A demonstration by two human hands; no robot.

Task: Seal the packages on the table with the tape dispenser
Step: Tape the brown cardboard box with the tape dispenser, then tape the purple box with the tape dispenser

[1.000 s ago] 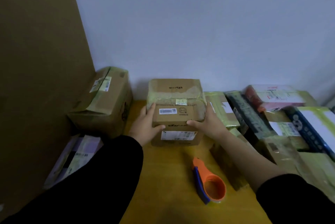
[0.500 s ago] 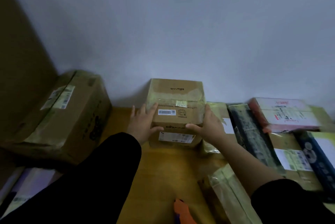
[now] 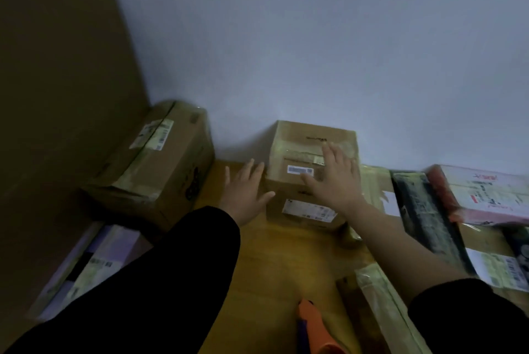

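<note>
The right hand (image 3: 335,181) is stretching flat, fingers wide, over the cardboard box (image 3: 309,136). The left hand (image 3: 246,193), likewise splayed, is holding nothing just beside it.

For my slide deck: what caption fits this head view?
Right hand spread over the cardboard box, left hand beside it, orange tape dispenser lying unheld on the table.

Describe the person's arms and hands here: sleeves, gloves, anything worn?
No gloves: the left hand and the right hand are bare, with no ring or watch visible. The left sleeve is black and reaches the wrist; the right sleeve, also black, ends partway up the forearm.
</note>
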